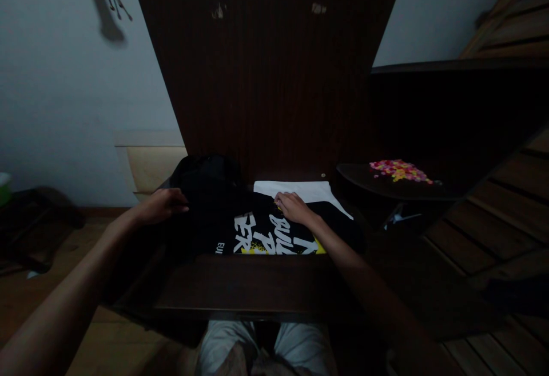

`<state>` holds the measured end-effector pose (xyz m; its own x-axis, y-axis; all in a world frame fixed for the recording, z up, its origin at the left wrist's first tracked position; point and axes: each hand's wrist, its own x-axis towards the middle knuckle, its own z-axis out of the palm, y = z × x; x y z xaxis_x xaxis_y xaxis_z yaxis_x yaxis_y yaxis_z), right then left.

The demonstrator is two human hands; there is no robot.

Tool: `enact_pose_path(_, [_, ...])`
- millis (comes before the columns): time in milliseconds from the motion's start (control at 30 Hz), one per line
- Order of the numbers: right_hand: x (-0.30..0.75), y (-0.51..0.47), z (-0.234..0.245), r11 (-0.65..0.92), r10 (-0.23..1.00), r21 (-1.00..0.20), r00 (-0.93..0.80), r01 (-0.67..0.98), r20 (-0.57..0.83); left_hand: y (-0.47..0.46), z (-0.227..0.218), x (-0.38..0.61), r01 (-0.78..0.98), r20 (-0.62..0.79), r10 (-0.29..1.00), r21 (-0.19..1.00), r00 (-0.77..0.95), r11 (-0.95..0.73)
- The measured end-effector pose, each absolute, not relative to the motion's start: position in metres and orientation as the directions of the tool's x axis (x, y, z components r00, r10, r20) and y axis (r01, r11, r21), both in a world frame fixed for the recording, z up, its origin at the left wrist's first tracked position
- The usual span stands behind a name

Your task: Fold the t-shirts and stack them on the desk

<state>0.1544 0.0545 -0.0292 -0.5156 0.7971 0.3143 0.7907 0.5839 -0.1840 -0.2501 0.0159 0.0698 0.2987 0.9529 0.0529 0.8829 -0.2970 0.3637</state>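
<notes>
A black T-shirt [295,230] with white lettering and yellow patches lies spread on a dark wooden surface [240,284]. My right hand [292,206] is closed in a pinch at its far edge, over the print. At the shirt's left side, my left hand [165,204] has its fingers curled together on the black cloth. Poor light hides exactly how much fabric that hand grips. Behind the shirt, a folded white cloth [295,187] shows partly from underneath. A dark heap of fabric [210,170] rises just beyond my left hand.
A tall dark wooden panel [274,90] stands behind the clothes. To the right, a dark curved shelf [351,175] holds a pile of small pink, red and yellow pieces [401,170]. A low dark stool [30,227] is at the far left.
</notes>
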Motion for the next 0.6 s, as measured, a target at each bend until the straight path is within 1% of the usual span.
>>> enact_pose_path(67, [0.154,0.059,-0.031,0.574,0.800,-0.193,-0.493,0.796,0.342,0.020,0.075,-0.250,0.880,0.095,0.958,0.380,0.271,-0.287])
enact_pose_path(133, [0.156,0.065,-0.030,0.567,0.808,-0.225,-0.482,0.792,0.340,0.025,0.077,-0.250,0.871,0.145,0.963,0.412,0.226,-0.266])
enact_pose_path(300, [0.172,0.078,-0.028,0.547,0.837,-0.405,-0.495,0.733,0.234,0.039,0.077,-0.250,0.845,0.198,0.974,0.497,0.112,-0.198])
enact_pose_path(400, [0.180,0.085,-0.030,0.548,0.834,-0.462,-0.496,0.697,0.241,0.041,0.077,-0.249,0.828,0.229,0.972,0.533,0.057,-0.174])
enact_pose_path(467, [0.181,0.090,-0.034,0.553,0.832,-0.501,-0.468,0.666,0.296,0.038,0.079,-0.248,0.814,0.203,0.979,0.562,0.033,-0.144])
enact_pose_path(533, [0.180,0.094,-0.040,0.523,0.852,-0.571,-0.399,0.633,0.339,0.034,0.082,-0.248,0.793,0.130,0.991,0.602,0.022,-0.096])
enact_pose_path(600, [0.178,0.099,-0.046,0.464,0.885,-0.664,-0.329,0.586,0.329,0.029,0.086,-0.250,0.775,0.039,0.999,0.630,0.024,-0.043])
